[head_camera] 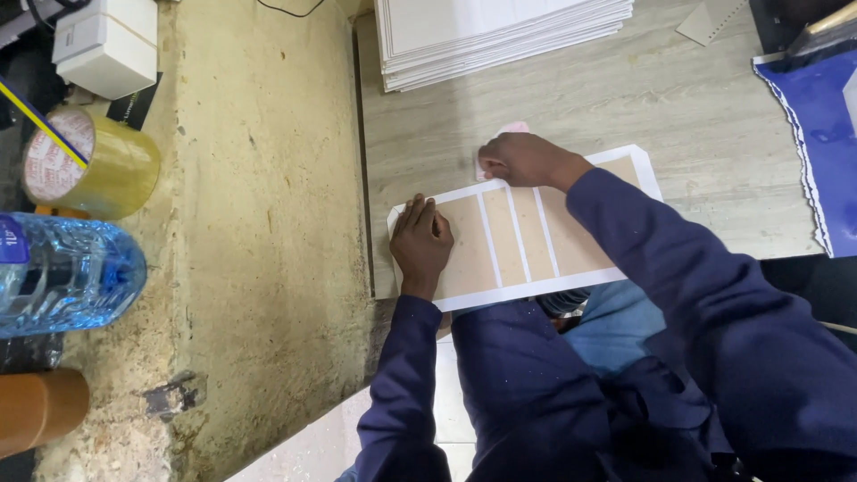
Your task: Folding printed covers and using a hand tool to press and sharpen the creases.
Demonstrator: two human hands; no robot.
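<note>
Pressed flat, my left hand (421, 241) lies with fingers stretched and close together on the left end of a white card (522, 239) with tan panels, gripping nothing, just bearing down on it. At about two o'clock from it, my right hand (522, 161) sits curled at the card's far edge, knuckles up, closed over a small pink thing (511, 130) that peeks out past the fingers; I cannot tell what it is. Under both hands, the card lies slightly tilted on the pale wooden table (678, 107), near its left edge, with my dark blue sleeves (661, 259) running back toward six o'clock. At twelve o'clock from the card, well apart from it, stands a stack of white sheets (500, 36). Off at three o'clock, at the table's right side, lies a blue bag (826, 125) with a white trim. At nine o'clock, beyond a rough yellowish ledge (259, 223), are a roll of tape (89, 161), a clear water bottle (67, 272) lying below it, and a white box (107, 45) above at about eleven.
</note>
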